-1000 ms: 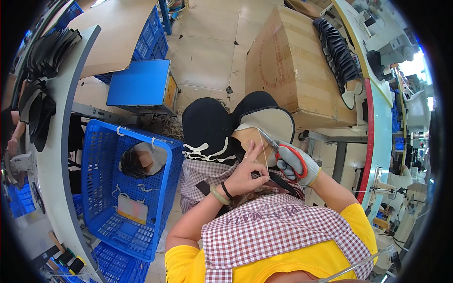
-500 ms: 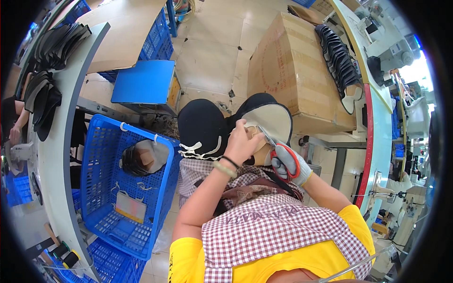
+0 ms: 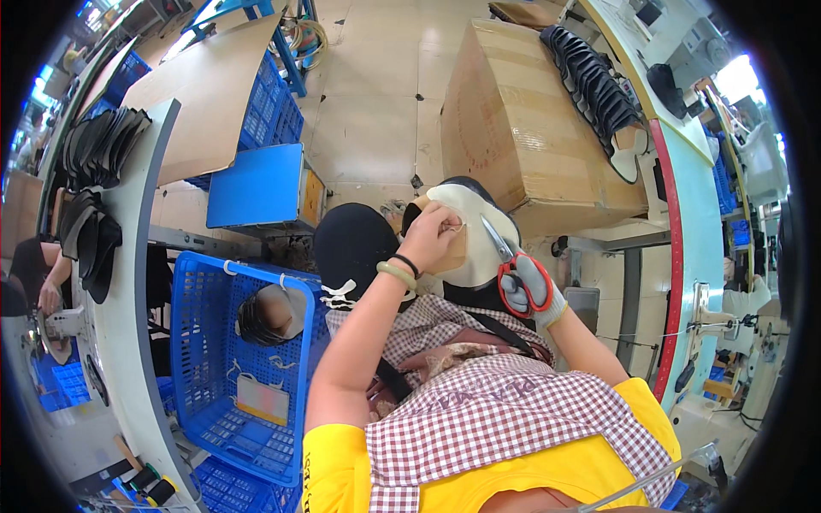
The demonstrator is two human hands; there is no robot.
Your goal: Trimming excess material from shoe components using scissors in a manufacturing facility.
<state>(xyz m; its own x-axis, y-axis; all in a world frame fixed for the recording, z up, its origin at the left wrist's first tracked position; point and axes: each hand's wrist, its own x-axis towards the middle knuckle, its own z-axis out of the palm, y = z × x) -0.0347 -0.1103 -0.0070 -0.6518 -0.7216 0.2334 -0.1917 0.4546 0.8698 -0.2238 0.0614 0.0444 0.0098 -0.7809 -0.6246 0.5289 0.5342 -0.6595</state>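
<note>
My bare left hand [image 3: 432, 235] is closed in a pinch on a cream and tan flat sheet piece [image 3: 468, 205], which looks like shoe material and rests over my right knee. A thin pale strand shows by the fingertips. My gloved right hand [image 3: 534, 291] grips red-handled scissors [image 3: 523, 278], with fingers in the handles. Their blades point up and left over the cream surface, nearly together and apart from my left fingers. A rounded black cover [image 3: 359, 248] is on my left knee, with white ties below it.
A blue plastic basket [image 3: 239, 453] stands at my left, with dark and pale pieces inside. Stacked dark pieces [image 3: 104, 145] lie on the left table; another row [image 3: 590, 85] lies on the large carton [image 3: 556, 128] at right. A blue-topped box [image 3: 255, 186] stands ahead.
The scissors have drawn back from my left fingers, and their blades now point up-left over the cream piece. My left hand has moved slightly up and left, and the piece shows more of its surface.
</note>
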